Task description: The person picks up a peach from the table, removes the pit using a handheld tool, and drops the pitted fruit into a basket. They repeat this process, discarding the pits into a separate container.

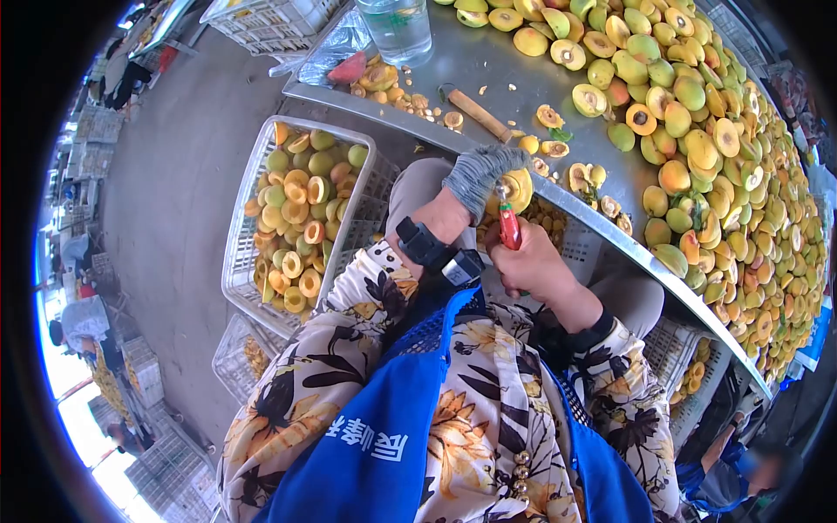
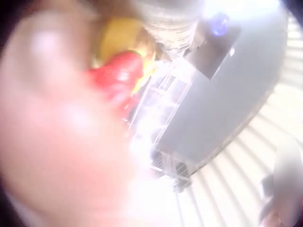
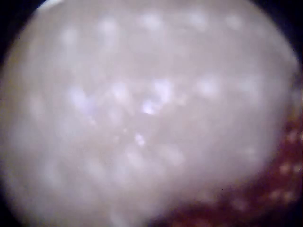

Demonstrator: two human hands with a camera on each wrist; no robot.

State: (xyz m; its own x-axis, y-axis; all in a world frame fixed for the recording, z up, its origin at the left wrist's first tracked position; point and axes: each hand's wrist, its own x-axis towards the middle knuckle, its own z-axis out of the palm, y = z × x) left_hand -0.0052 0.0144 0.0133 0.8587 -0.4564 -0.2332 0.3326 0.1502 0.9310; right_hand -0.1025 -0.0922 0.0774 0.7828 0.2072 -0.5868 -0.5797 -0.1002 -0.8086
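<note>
In the head view my left hand [image 1: 482, 180], in a grey knit glove, grips a yellow peach [image 1: 520, 192] over the lap, beside the metal table's edge. My bare right hand [image 1: 538, 268] holds a red-handled tool [image 1: 509, 228], its short metal end against the fruit. The left wrist view shows the red handle [image 2: 120, 71] close up, between blurred bare fingers and the pale glove [image 2: 175, 26], with yellow fruit behind. A blurred pale surface fills nearly all of the right wrist view, dark red at its lower right.
A heap of halved peaches [image 1: 697, 148] covers the table's right side. On the metal table [image 1: 497, 70] lie a wooden-handled tool [image 1: 477, 113], pits and scraps, near a clear water container [image 1: 397, 30]. White crates of peach halves stand left [image 1: 235, 253] and below the table edge [image 1: 580, 240].
</note>
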